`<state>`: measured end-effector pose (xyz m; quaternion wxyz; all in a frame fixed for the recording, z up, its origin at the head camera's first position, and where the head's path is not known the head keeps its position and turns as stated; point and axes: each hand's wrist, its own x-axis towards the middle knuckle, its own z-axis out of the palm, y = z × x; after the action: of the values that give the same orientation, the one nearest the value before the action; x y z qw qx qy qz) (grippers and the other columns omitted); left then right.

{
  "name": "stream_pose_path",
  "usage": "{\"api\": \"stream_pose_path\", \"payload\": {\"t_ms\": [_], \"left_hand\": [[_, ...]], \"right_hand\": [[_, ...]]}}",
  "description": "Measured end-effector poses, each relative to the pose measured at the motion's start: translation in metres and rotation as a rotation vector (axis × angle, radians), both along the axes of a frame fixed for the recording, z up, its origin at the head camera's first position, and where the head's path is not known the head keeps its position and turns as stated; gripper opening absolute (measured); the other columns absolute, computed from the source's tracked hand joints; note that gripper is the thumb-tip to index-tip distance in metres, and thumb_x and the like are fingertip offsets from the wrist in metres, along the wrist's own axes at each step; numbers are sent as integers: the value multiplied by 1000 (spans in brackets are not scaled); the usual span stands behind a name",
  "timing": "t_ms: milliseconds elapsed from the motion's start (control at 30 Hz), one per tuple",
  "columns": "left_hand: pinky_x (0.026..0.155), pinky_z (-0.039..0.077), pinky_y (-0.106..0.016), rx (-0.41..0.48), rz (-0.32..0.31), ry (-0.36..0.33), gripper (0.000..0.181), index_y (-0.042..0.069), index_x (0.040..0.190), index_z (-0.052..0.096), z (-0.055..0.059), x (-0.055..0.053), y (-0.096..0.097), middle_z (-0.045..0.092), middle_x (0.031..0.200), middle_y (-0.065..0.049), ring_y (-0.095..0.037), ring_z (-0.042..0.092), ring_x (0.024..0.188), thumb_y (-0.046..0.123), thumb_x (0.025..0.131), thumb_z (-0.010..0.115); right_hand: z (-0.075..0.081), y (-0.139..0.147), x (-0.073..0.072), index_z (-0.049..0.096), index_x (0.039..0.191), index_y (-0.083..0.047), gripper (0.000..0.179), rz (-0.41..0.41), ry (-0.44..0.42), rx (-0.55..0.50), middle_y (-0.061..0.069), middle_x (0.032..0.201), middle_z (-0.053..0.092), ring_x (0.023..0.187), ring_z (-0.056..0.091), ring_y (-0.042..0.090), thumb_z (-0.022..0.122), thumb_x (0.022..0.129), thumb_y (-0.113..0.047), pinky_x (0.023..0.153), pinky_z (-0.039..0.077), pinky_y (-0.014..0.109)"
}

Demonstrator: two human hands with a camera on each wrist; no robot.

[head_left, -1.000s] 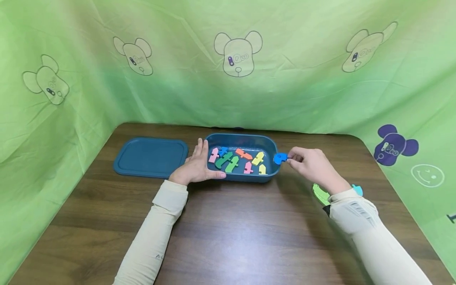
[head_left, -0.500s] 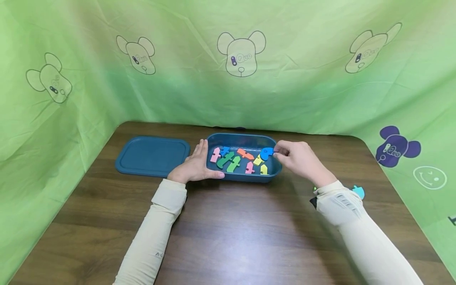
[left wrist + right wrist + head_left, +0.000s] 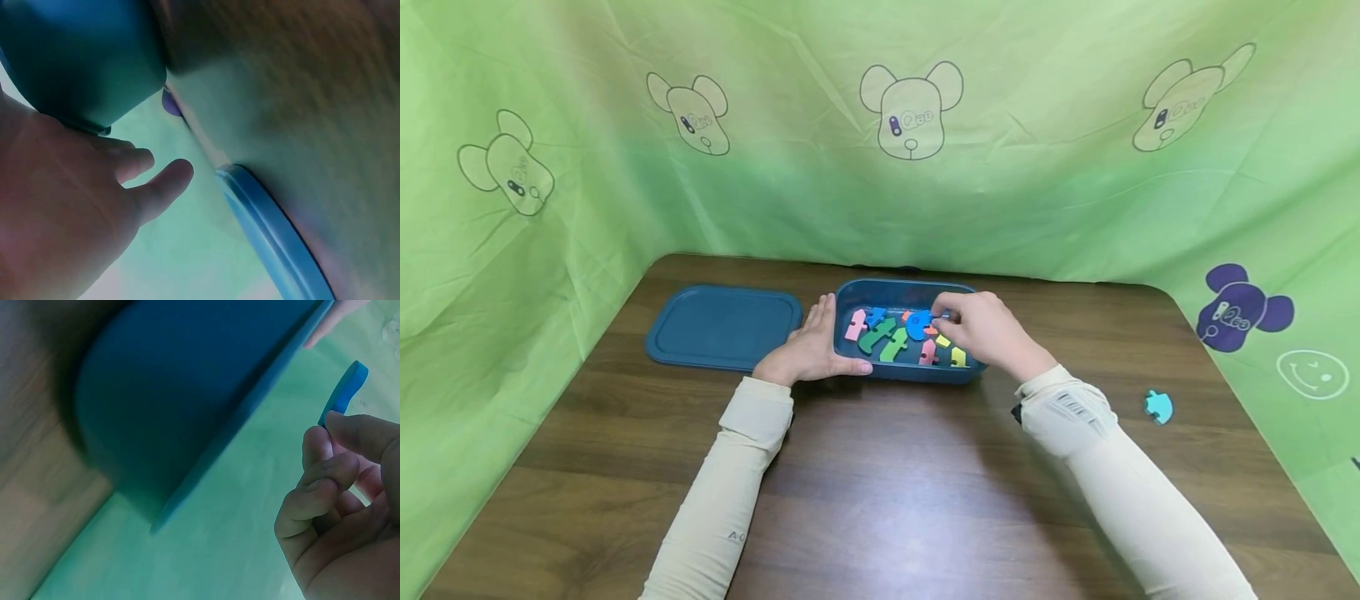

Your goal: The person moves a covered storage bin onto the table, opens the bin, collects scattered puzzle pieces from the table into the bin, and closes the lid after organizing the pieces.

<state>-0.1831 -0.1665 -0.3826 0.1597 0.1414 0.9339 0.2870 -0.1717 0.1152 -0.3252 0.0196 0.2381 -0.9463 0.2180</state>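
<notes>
A dark blue box (image 3: 910, 374) stands at the table's far side with several flat puzzle pieces in it: pink, green, yellow, orange and blue. My right hand (image 3: 988, 332) reaches over its right end and pinches a blue puzzle piece (image 3: 916, 325) between thumb and forefinger, above the other pieces. In the right wrist view this blue piece (image 3: 344, 394) stands clear of the box's rim, edge-on. My left hand (image 3: 801, 354) rests against the box's left end, fingers straight and thumb along the front. Part of the box's contents lies hidden behind my right hand.
Left of the box lies its flat blue lid (image 3: 724, 327). A turquoise puzzle piece (image 3: 1159, 407) lies on the brown wooden table (image 3: 865, 500) at the right. Green fabric (image 3: 790, 167) hangs behind and at both sides.
My right hand has carried the blue piece leftward, from outside the box's right rim to above its middle. The light green piece on the table is now covered by my right sleeve. My left hand stays put.
</notes>
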Motion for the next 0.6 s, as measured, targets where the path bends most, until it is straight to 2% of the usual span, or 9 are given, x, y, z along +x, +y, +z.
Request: {"api": "stream_pose_path", "payload": {"t_ms": [167,433,600], "left_hand": [[119,12,-56,28,11,-23,133,13,162,-10,-1,0,-1,-3,169,-13,-27,-3,154,66,78,77],[118,12,-57,19,6,-30,131,14,162,-11,-2,-2,-2,-2,169,-14,-29,-4,154,66,79,76],[118,12,-58,16,6,-39,131,14,162,-12,-3,-2,-4,-2,169,-14,-30,-4,154,67,79,75]], "right_hand": [[-8,-19,-5,71,102,-9,8,52,21,-1,-1,67,59,53,51,14,68,95,-9,54,42,33],[-18,-48,-7,69,102,-11,5,74,-44,-1,0,68,62,49,58,10,67,97,-12,55,49,32],[-25,-64,-11,72,101,-8,6,116,19,20,-2,67,59,57,52,14,69,97,-11,56,45,31]]}}
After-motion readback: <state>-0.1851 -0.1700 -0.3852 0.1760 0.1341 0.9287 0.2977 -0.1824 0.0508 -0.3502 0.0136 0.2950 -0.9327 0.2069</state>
